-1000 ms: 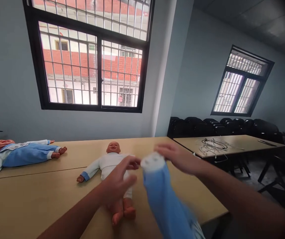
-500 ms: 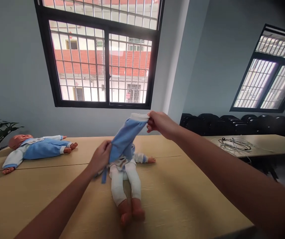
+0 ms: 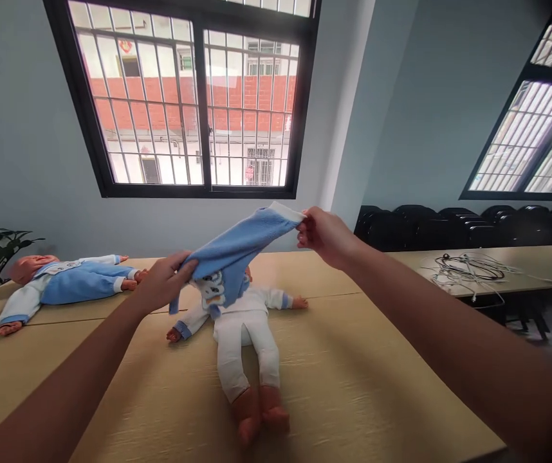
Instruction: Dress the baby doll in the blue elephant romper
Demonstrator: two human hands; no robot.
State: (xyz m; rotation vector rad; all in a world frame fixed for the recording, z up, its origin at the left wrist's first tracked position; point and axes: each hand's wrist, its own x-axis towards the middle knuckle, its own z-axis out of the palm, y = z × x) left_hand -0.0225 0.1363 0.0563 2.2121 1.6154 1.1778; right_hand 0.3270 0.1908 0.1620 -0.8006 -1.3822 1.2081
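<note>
Above tan table point(image 3: 338, 386), left hand point(image 3: 166, 281) and right hand point(image 3: 330, 238) closed on blue garment point(image 3: 244, 246)

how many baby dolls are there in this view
2: the near doll lies on the table mid-picture, its head mostly hidden behind the blue garment; the far doll lies at the left.

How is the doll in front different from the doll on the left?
The front doll has white on its legs; the left doll has blue. The front doll's feet point toward the camera; the left doll's point right. Held-up blue clothes hide most of the front doll's head; the left doll's head shows. Both dolls have bare feet and blue cuffs.
</note>
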